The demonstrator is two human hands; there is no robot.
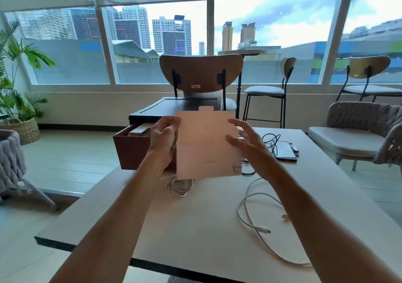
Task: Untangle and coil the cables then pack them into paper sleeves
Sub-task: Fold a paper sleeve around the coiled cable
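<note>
In the head view, a paper sleeve [206, 143] is held upright above the bench [195, 239], its tabbed flap at the top. Its left edge is gripped by the left hand [163, 137], the fingers curled round it. The right hand [243, 139] is held with fingers spread at the sleeve's right edge; whether the paper is actually touched cannot be told.

On the bench just below the sleeve, one white cable [179, 186] lies wound into a small coil, so the coiling of that cable is judged done; it has not been put into the sleeve. To the right, a second white cable [256, 224] is sprawled in loose loops, its plugs lying free, and remains to be coiled. Further back, a black cable [270, 140] is seen in loose loops beside a dark flat device [285, 151]; whether it is plugged into the device cannot be made out. A wooden box [134, 148] with an open drawer stands at the bench's far left.

No filled sleeve is visible. The task is judged to be early: one cable coiled, none packed, two left to wind.
</note>
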